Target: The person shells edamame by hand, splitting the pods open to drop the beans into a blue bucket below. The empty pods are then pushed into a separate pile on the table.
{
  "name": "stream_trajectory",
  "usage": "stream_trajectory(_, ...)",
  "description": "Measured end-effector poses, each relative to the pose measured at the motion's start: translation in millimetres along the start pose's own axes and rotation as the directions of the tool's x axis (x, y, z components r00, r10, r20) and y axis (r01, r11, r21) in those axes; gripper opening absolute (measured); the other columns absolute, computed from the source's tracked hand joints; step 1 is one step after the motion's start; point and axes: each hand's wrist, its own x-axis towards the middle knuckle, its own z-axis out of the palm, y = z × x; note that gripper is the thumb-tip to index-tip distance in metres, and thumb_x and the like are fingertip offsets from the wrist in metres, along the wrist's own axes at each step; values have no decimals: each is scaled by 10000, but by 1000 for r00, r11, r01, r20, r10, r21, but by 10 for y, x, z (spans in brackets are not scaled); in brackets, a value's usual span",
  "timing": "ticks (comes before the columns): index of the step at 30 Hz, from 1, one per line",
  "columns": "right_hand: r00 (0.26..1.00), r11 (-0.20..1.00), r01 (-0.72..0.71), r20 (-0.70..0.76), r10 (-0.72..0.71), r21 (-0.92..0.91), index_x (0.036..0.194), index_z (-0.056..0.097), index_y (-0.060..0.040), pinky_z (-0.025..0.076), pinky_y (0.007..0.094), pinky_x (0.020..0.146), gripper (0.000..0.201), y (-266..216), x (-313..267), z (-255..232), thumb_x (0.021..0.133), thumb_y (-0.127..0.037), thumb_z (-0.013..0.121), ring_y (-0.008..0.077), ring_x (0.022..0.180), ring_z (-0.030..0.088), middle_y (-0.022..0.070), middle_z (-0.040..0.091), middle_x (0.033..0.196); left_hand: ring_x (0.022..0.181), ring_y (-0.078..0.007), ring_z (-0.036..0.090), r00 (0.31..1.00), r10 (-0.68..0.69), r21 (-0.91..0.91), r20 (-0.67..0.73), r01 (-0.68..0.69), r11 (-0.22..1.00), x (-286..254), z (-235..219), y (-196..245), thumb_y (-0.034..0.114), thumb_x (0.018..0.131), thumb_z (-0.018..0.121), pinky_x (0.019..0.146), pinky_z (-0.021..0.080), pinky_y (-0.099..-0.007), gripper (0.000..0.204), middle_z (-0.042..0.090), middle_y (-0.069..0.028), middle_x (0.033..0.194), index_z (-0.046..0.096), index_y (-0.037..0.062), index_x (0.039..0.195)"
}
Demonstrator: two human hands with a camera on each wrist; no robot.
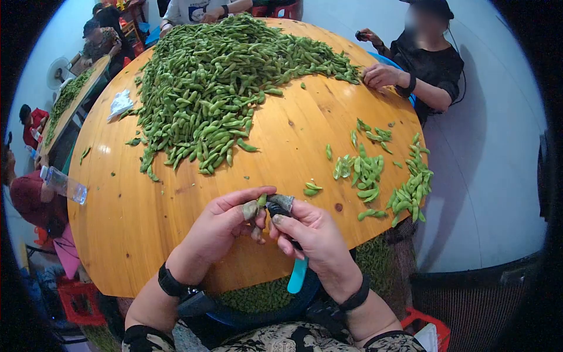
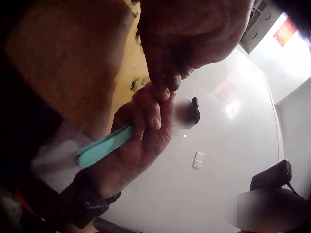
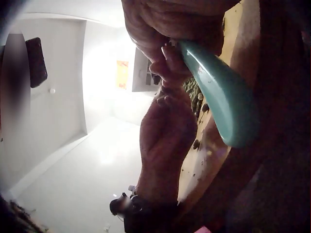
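Observation:
Over the near edge of the round table, my two hands meet with fingertips close together. My left hand (image 1: 226,220) pinches a green soybean pod (image 1: 262,200) between thumb and fingers; its thumb wears a greyish cover. My right hand (image 1: 314,229) curls round a tool with a turquoise handle (image 1: 298,276), which sticks out below the palm; the tool's working end is hidden among the fingers. A dark grey cover (image 1: 282,202) sits on a right finger. In the right wrist view the handle (image 3: 223,97) looks broad and rounded at its end.
A big heap of soybean pods (image 1: 205,88) covers the far and left table (image 1: 117,246). Smaller piles of pods (image 1: 413,188) lie to the right. A plastic bottle (image 1: 64,185) is at the left edge. Another person's hand (image 1: 384,76) touches the heap's right end.

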Motion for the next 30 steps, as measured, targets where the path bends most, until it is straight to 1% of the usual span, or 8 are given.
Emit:
stream_trajectory(6,991,951,-131,55,120,280,974,618,-48,319,138,368,128,37,74,-80,919,-129,537,1,477,495,-20,614,699,764,-111,582,996,-17,-171,87,32,985,18,-40,-45,155,963,449,712,523,-278,380,573,-21,871,482,20,1317)
stream_trajectory(10,996,983,-82,40,77,166,961,626,-47,315,140,363,124,0,90,-42,920,-122,536,2,462,485,-13,615,698,745,-106,582,999,-42,-141,-33,37,989,17,106,-44,120,938,510,698,505,-244,386,574,-11,870,490,34,1313)
stream_trajectory(11,999,998,-30,-39,32,60,959,628,-47,316,142,367,119,10,75,-30,916,-113,540,2,461,483,-10,616,698,748,-101,583,988,131,194,-87,-112,975,29,108,-98,86,907,556,690,494,-228,400,573,1,864,506,43,1301)
stream_trajectory(14,994,997,6,-109,-14,-75,981,631,-42,351,152,403,121,-9,44,13,904,-74,545,6,478,490,-7,612,707,723,-98,589,924,370,628,-98,-231,743,12,71,-107,-8,811,656,643,478,-209,424,590,0,829,578,59,1223)
stream_trajectory(17,984,980,95,-132,-120,-177,1012,630,-26,386,162,443,148,-11,3,55,896,-51,541,15,497,497,-8,602,708,650,-117,603,755,640,907,143,-358,221,44,60,-110,-68,761,639,561,500,-242,326,615,-81,803,634,2,1080)
stream_trajectory(24,991,987,87,-92,-100,-139,1026,627,-10,397,163,462,164,85,73,122,893,-19,533,20,502,492,-9,597,712,699,-283,608,776,626,939,74,-266,218,46,49,-146,7,815,549,630,494,-330,192,605,-152,832,574,-5,1005)
stream_trajectory(27,993,985,47,-100,-65,-167,1019,633,-9,388,162,455,155,55,82,157,894,-21,541,16,500,483,-10,598,713,705,-290,578,897,406,792,-176,-116,600,46,67,-148,19,837,450,652,471,-361,165,559,-173,794,504,-3,991)
stream_trajectory(30,993,982,32,-109,-53,-186,1032,629,-5,388,161,457,163,29,59,182,893,-26,546,17,501,481,-8,598,714,689,-244,548,857,512,764,-60,-291,576,81,-30,-195,22,841,444,637,449,-337,159,527,-147,768,484,-4,993)
